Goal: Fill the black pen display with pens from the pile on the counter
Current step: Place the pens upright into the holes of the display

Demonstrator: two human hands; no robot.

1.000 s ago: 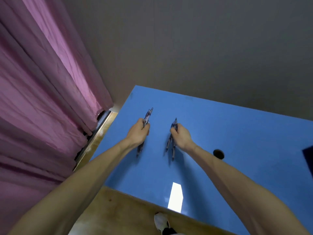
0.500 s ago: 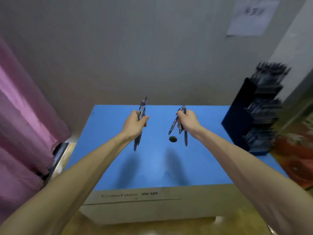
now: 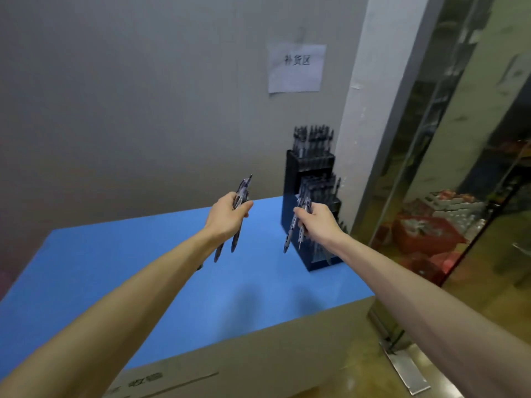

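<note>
A tiered black pen display [image 3: 293, 179] stands at the far right end of the blue counter [image 3: 115, 265], against the wall, with dark pens upright in its tiers. My left hand [image 3: 225, 216] is closed around a small bunch of dark pens [image 3: 242, 191], held above the counter to the left of the display. My right hand [image 3: 319, 222] grips another bunch of pens [image 3: 293, 231] right in front of the display's lower tiers. No pile of pens shows on the counter.
A paper sign [image 3: 296, 67] hangs on the grey wall above the display. A white pillar [image 3: 365, 124] and a glass partition [image 3: 448, 168] close off the right side. The counter's front edge [image 3: 258, 334] carries a printed label.
The view has swung right, from the curtain side to the display end. Both hands, still holding their pens, have moved right and now sit close to the display.
</note>
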